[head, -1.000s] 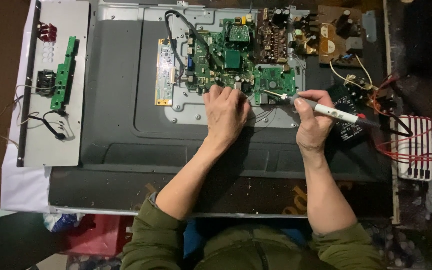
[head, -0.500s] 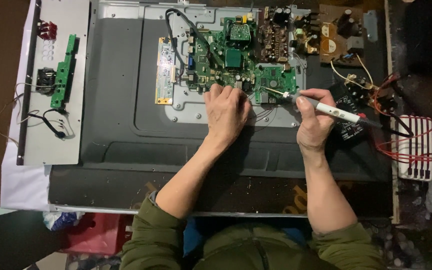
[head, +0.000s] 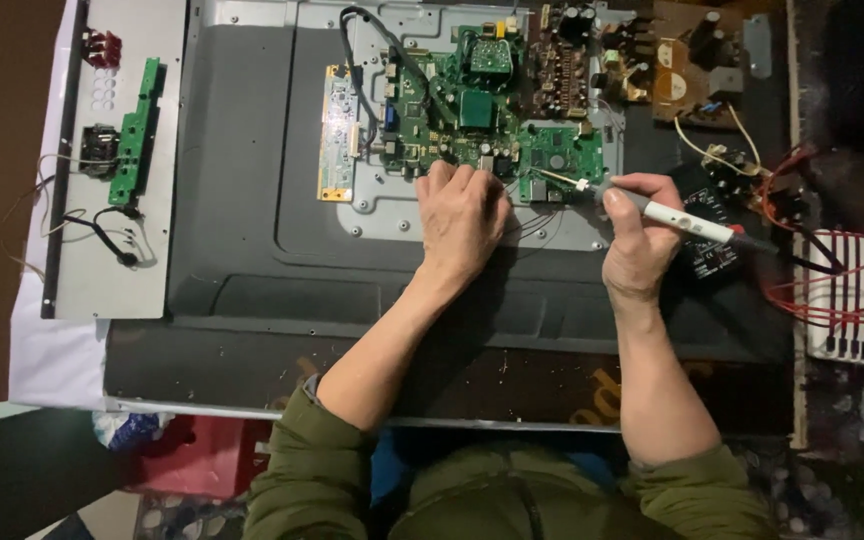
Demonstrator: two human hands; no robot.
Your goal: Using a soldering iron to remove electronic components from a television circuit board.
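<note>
**A:** What occupies the centre of the frame?

**B:** A large dark grey flat-panel back cover (head: 242, 200), lying face down. Its upper middle carries a silver sheet-metal mounting plate (head: 392, 215), on which sits a green printed circuit board crowded with chips and connectors (head: 472, 110). Just right of it, at the top of the frame, is a brown circuit board with coils and capacitors (head: 682, 80).

**B:** The left hand (head: 462, 215) lies palm down at the lower edge of the green board, fingers spread flat and their tips touching the board. It grasps nothing.

**A:** And the right hand?

**B:** The right hand (head: 637, 240), centre right, is closed in a pen-style grip round a slim white soldering iron with a dark rear end (head: 672, 213). The iron slants up and to the left; its metal tip meets the lower right corner of the green board, close beside the left fingertips. Whether tip and solder joint actually touch cannot be told.

**A:** What lies at the margins?

**B:** At the far right, a bundle of red wires (head: 822, 300) runs over a white ribbed block (head: 842, 330). At the upper left, a light grey metal panel (head: 82, 270) bears a narrow green strip board (head: 137, 130) and a looped black cable (head: 102, 235). At the bottom of the frame are the person's olive-green jacket sleeves (head: 302, 480).
</note>
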